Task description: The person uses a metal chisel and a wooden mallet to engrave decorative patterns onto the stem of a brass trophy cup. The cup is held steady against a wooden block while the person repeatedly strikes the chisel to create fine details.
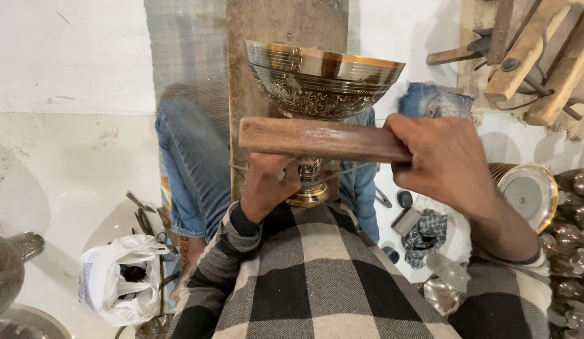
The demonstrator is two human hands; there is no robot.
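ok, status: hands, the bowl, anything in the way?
Left hand gripping stem of the engraved metal bowl, upright. Right hand holding wooden block across the stem, just under the bowl. Nothing between hands and bowl.

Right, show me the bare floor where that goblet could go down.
Bare pale floor lies left of the jeans leg, above the white bag. The right side is crowded: wooden tools, a round metal piece, wrapped items.
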